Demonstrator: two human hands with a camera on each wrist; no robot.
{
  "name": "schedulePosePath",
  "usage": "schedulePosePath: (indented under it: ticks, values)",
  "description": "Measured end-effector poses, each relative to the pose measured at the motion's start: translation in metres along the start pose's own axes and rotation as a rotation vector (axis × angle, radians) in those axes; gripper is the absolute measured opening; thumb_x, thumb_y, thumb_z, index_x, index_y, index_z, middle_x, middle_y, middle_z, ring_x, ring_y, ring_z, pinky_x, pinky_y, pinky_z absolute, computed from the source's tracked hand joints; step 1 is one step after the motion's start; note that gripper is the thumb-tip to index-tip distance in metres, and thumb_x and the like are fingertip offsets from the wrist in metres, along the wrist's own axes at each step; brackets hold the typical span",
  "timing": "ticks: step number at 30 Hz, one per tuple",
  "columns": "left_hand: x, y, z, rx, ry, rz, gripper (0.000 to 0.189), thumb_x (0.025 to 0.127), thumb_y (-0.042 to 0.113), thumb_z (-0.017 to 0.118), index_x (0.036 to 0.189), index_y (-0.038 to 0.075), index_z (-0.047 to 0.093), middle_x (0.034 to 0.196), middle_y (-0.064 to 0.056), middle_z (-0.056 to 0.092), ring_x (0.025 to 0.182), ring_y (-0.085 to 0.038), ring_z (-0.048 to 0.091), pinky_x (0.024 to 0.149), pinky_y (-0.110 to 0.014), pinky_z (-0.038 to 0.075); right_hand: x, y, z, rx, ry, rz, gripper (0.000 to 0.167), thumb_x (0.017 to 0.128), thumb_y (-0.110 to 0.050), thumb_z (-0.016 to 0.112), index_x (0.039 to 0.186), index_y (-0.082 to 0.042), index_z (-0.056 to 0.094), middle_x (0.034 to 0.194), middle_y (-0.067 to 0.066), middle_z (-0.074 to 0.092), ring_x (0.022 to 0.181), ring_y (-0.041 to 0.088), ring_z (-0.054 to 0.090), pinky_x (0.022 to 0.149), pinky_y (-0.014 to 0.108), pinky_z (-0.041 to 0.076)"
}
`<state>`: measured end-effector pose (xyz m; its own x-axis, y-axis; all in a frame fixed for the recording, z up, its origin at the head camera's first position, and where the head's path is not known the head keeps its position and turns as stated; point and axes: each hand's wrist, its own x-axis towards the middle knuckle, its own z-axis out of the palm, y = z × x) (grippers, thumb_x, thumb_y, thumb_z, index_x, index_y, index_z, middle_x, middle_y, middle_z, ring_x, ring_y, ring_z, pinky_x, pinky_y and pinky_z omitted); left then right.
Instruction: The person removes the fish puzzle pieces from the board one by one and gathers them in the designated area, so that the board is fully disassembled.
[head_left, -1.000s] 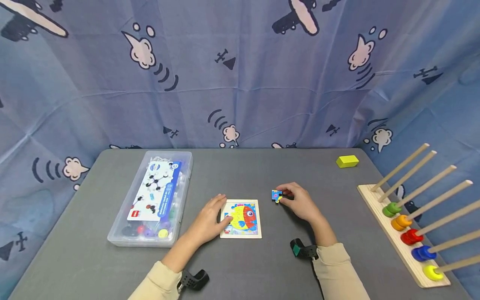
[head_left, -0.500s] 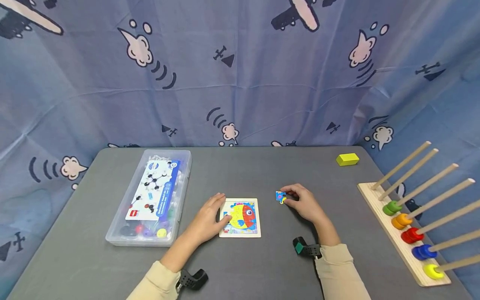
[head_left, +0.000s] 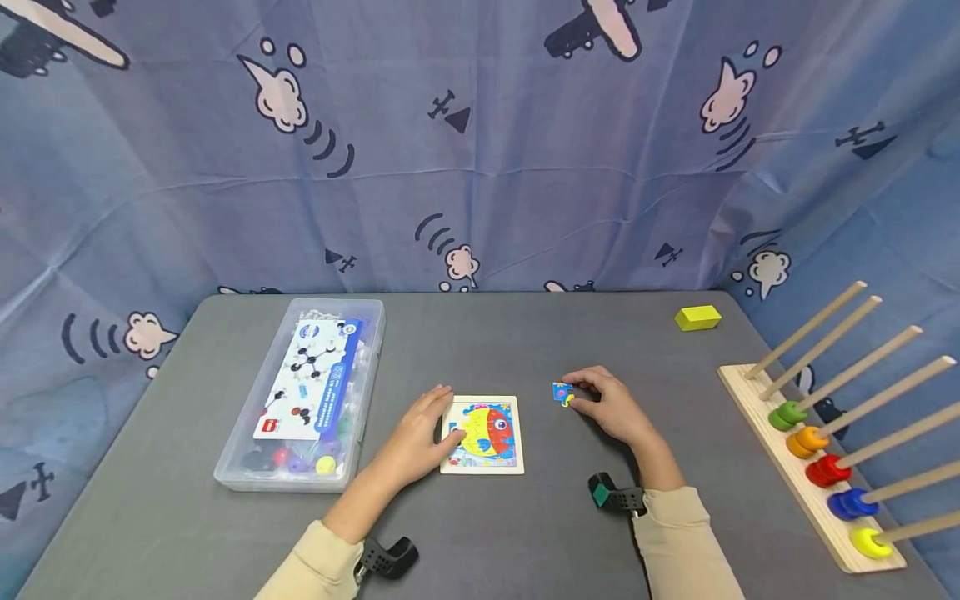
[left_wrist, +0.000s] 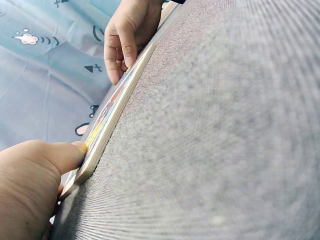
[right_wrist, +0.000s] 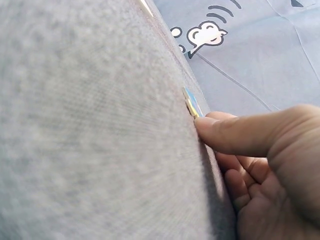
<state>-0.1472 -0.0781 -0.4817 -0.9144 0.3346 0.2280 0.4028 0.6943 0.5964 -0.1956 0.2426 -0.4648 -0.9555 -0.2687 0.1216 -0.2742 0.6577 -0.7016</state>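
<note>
A square wooden jigsaw puzzle (head_left: pixel 487 435) with a yellow and red fish picture lies flat in the middle of the table. My left hand (head_left: pixel 414 435) rests on its left side, fingers extended toward the far left corner. In the left wrist view the thumb (left_wrist: pixel 70 156) presses on the puzzle's face; the other fingers are mostly hidden there. To the right, my right hand (head_left: pixel 606 406) pinches a small blue and yellow puzzle piece (head_left: pixel 562 393) between thumb and fingers. The right wrist view shows that piece (right_wrist: pixel 190 104) edge-on, low over the grey surface.
Left of the puzzle stands a clear plastic molecular model box (head_left: pixel 303 392). A yellow block (head_left: pixel 697 318) sits at the back right. Along the right edge is a wooden peg rack (head_left: pixel 813 475) with coloured rings and tall slanting pegs. A patterned blue curtain (head_left: pixel 480 150) hangs behind.
My right hand has shifted slightly right, away from the puzzle, with the piece still pinched, then stayed nearly still. The left hand has kept its place on the puzzle.
</note>
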Motion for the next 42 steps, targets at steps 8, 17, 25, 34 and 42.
schedulePosePath:
  ticks: [8, 17, 25, 34, 42]
  values:
    - [0.001, -0.001, 0.000, 0.015, 0.002, 0.015, 0.059, 0.086, 0.027, 0.067, 0.133, -0.005, 0.050, 0.140, -0.018, 0.049, 0.134, -0.033, 0.041, 0.112, -0.048, 0.035, -0.002, -0.002, -0.003, 0.018, -0.003, 0.058, 0.038, 0.083, -0.008, 0.070, 0.120, 0.000, 0.062, 0.115, 0.016, 0.058, 0.105, 0.030, 0.055, 0.094, 0.045, 0.044]
    - [0.001, 0.001, 0.000, 0.008, -0.004, 0.004, 0.059, 0.086, 0.027, 0.067, 0.133, -0.004, 0.050, 0.140, -0.018, 0.048, 0.135, -0.032, 0.040, 0.112, -0.047, 0.034, -0.001, -0.005, -0.004, 0.047, 0.002, 0.059, 0.046, 0.083, -0.008, 0.070, 0.125, 0.004, 0.055, 0.120, 0.020, 0.057, 0.110, 0.034, 0.055, 0.099, 0.050, 0.044]
    - [0.000, 0.002, -0.001, 0.019, -0.007, -0.002, 0.059, 0.086, 0.028, 0.067, 0.133, -0.004, 0.050, 0.141, -0.017, 0.048, 0.135, -0.032, 0.040, 0.112, -0.048, 0.034, 0.000, -0.013, -0.003, 0.054, 0.013, 0.024, 0.049, 0.083, -0.005, 0.070, 0.128, 0.005, 0.053, 0.123, 0.022, 0.058, 0.114, 0.036, 0.055, 0.101, 0.050, 0.045]
    - [0.000, 0.002, -0.002, 0.028, -0.015, 0.000, 0.059, 0.086, 0.028, 0.067, 0.133, -0.005, 0.050, 0.140, -0.018, 0.048, 0.135, -0.032, 0.040, 0.113, -0.048, 0.034, 0.002, -0.035, 0.003, 0.083, -0.032, -0.018, 0.050, 0.083, -0.008, 0.071, 0.129, 0.002, 0.053, 0.125, 0.020, 0.058, 0.116, 0.035, 0.056, 0.101, 0.049, 0.045]
    - [0.001, 0.001, -0.001, 0.029, 0.017, 0.041, 0.057, 0.085, 0.025, 0.068, 0.130, -0.007, 0.052, 0.137, -0.019, 0.051, 0.132, -0.034, 0.043, 0.111, -0.048, 0.036, 0.002, -0.059, 0.021, 0.090, -0.111, -0.080, 0.050, 0.084, -0.011, 0.071, 0.129, 0.000, 0.054, 0.126, 0.015, 0.058, 0.117, 0.034, 0.055, 0.100, 0.050, 0.046]
